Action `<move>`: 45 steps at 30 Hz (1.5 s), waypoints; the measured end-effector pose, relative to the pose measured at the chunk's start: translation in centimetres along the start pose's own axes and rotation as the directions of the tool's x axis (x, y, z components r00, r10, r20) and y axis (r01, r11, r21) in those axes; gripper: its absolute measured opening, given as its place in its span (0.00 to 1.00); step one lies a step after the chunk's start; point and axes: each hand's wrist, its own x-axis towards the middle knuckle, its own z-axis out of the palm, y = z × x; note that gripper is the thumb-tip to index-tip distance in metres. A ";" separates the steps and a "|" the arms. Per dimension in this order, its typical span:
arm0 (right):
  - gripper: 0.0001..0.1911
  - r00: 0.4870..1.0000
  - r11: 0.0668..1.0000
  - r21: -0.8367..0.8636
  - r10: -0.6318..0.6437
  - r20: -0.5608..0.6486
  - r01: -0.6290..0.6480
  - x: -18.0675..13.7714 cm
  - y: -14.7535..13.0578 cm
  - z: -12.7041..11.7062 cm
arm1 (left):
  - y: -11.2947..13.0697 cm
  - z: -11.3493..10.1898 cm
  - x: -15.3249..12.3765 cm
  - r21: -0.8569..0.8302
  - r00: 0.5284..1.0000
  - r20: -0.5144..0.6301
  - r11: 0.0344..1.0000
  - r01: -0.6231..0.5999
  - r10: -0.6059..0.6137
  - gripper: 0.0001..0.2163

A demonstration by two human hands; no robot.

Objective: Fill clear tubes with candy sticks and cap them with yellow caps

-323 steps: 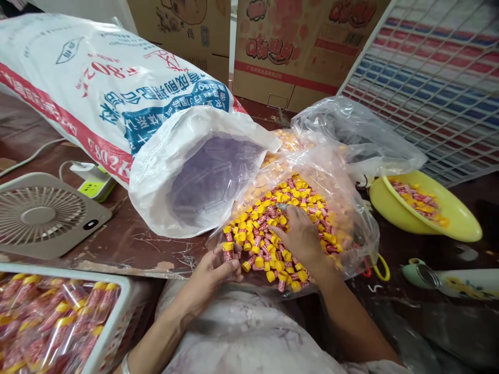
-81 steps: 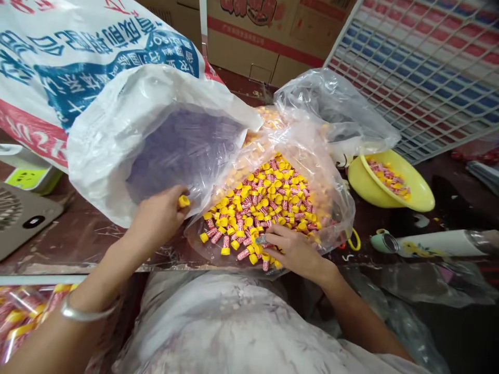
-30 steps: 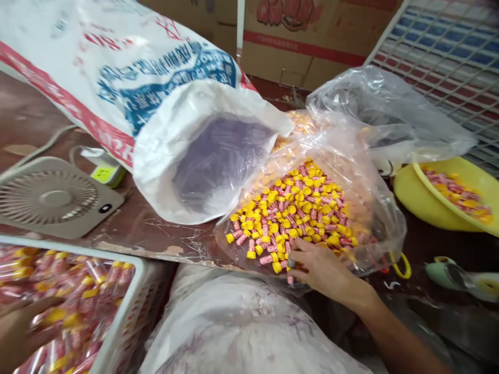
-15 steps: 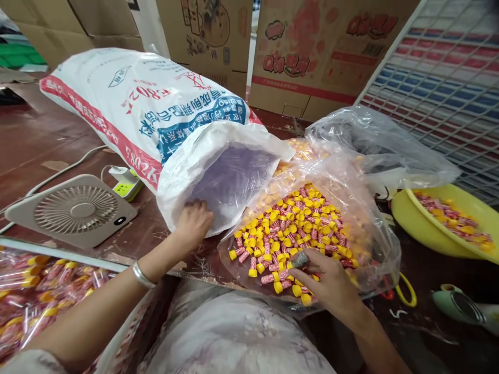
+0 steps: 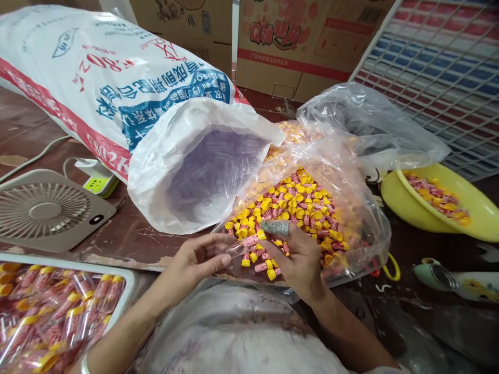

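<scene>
My left hand (image 5: 197,258) is closed in a pinch on a clear plastic tube (image 5: 235,248), held just in front of a clear bag (image 5: 353,208). The bag holds a pile of yellow caps with red-and-white candy (image 5: 296,202). My right hand (image 5: 298,254) hovers over the near edge of that pile. Its forefinger is wrapped in grey tape, and it pinches one yellow-capped piece (image 5: 260,236) close to the tube's end. A big white woven sack (image 5: 97,88) lies on its side behind, its open mouth (image 5: 210,166) showing clear tubes.
A white basket (image 5: 128,283) of filled tubes sits at lower left. A small fan (image 5: 42,210) and a power strip (image 5: 95,184) lie on the left. On the right are a yellow bowl (image 5: 405,208) of candy and a wire grid panel (image 5: 440,67), with cardboard boxes (image 5: 296,47) behind.
My left hand has drawn back from the sack's mouth with a clear tube. My right hand has lifted off the pile with a capped piece and met it.
</scene>
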 end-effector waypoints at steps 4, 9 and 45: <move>0.12 0.968 0.974 -0.092 -0.189 0.167 0.206 0.5 -0.9 -0.2 | -1.4 2.2 0.1 -0.207 0.996 0.082 0.977 0.039 -0.023 0.15; 0.32 0.888 0.873 -0.222 -0.373 0.271 0.434 0.1 -0.3 0.7 | -1.9 3.7 0.3 -0.409 0.995 0.102 0.912 0.038 0.005 0.13; 0.10 0.917 0.797 -0.593 0.147 0.371 0.112 -1.0 3.7 -4.3 | -3.2 0.9 1.1 0.797 0.973 0.170 0.558 -0.231 0.158 0.13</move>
